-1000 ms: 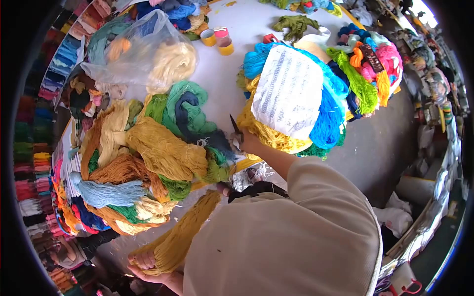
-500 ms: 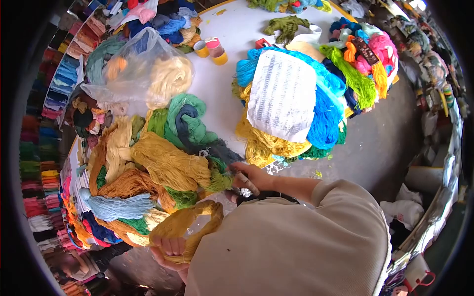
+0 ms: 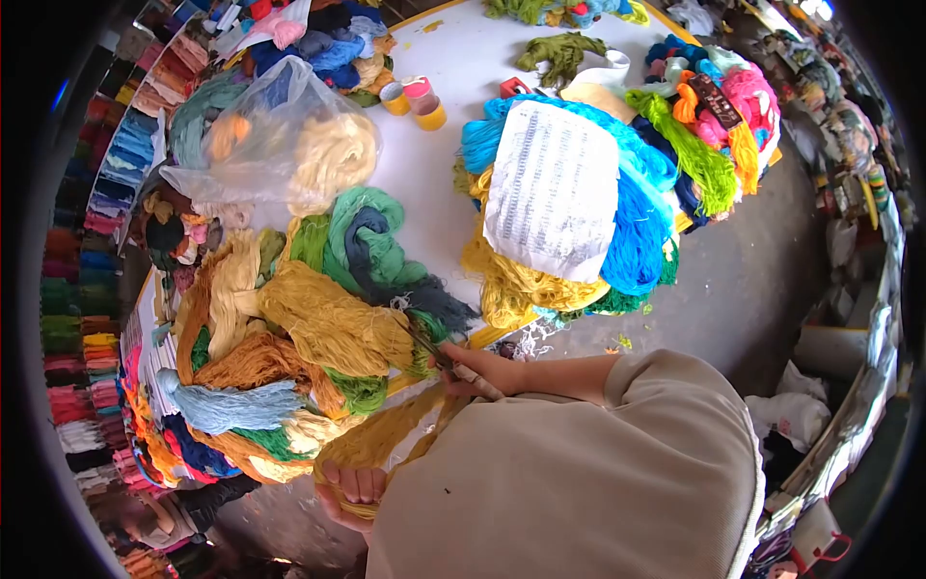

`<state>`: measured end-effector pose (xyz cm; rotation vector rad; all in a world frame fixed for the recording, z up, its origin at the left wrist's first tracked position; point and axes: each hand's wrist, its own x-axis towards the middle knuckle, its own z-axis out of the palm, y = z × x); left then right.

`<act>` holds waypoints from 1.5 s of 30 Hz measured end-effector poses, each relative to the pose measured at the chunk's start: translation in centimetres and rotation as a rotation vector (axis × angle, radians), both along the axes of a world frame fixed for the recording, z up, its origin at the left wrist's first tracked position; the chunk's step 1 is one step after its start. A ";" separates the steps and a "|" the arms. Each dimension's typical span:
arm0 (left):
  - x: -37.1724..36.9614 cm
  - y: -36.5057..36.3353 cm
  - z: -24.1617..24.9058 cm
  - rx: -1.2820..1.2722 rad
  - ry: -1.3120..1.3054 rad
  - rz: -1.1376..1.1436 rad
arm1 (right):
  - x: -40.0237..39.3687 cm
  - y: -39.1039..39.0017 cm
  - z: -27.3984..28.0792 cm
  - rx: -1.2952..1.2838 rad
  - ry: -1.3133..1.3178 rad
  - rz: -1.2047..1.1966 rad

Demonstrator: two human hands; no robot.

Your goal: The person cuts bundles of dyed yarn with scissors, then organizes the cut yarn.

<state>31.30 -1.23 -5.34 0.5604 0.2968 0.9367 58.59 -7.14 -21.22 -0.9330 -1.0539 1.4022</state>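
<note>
My left hand (image 3: pixel 353 488) is closed around the lower end of a golden-yellow yarn skein (image 3: pixel 371 436), which hangs in front of my body. The skein's other end runs up to my right hand and is partly hidden by my shirt. In my right hand (image 3: pixel 482 371) is what looks like a pair of scissors (image 3: pixel 424 341), its dark blades pointing up and left at the pile. Just beyond the blades lie a mustard skein (image 3: pixel 333 314) and green yarn (image 3: pixel 359 391). Light blue yarn (image 3: pixel 231 400) rests on the near left of the pile.
A white table (image 3: pixel 424 193) carries heaped skeins. Printed paper (image 3: pixel 552 188) covers a blue and yellow heap. A clear plastic bag (image 3: pixel 260 125) with cream yarn and small yellow cups (image 3: pixel 429 112) stand farther back. Yarn shelves (image 3: pixel 82 367) line the left; bundles crowd the right.
My left hand has shifted slightly right with the golden skein, whose loop is now narrower. My right hand has turned, so the scissors' blades now show beside the pile.
</note>
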 end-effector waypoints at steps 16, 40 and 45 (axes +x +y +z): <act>0.4 -0.1 -0.5 -0.018 -0.011 -0.001 | 0.8 0.2 2.0 -0.111 -0.021 0.049; -0.3 1.0 -0.1 -0.037 -0.051 0.048 | -0.4 1.2 2.6 -0.076 -0.030 0.094; -3.6 5.2 2.4 0.061 -0.154 0.320 | -2.8 4.9 11.3 0.019 0.010 0.487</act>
